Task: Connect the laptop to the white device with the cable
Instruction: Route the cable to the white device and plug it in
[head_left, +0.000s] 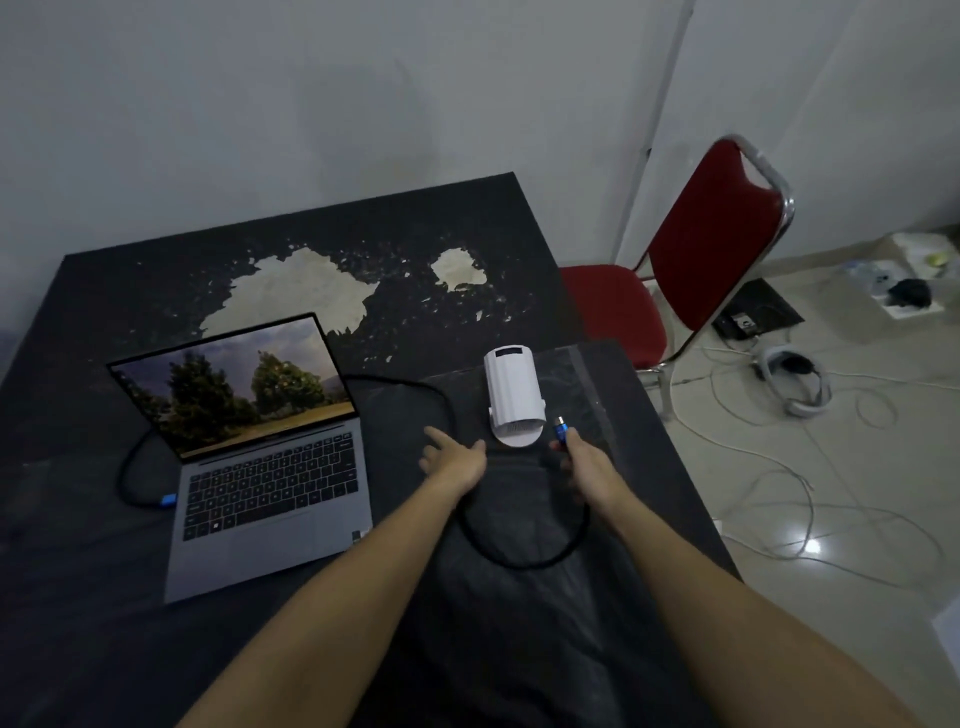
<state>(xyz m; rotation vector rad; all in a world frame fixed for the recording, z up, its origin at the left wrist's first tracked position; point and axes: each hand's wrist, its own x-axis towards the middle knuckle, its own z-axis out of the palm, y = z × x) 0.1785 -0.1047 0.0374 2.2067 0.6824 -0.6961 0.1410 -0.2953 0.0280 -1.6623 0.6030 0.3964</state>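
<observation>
Both bare arms reached out from the bottom of the head view, over the dark counter (93, 597). Between them the black cable (524, 558) lay in a loose loop — it looked bendy and light, so it would likely follow wherever the plug went. The right hand (589, 470) was pinched shut on the cable's blue plug (560, 430), just beside the white device (514, 397). That hard plug seemed the best place to hold, since the soft cord would only flop. The left hand (454, 457) was open with fingers spread, right at the device's base but maybe not touching. The device stood upright and looked light and tippy — it might need steadying at the bottom. The cable's other blue end (167, 500) sat at the left side of the open laptop (270, 483).
</observation>
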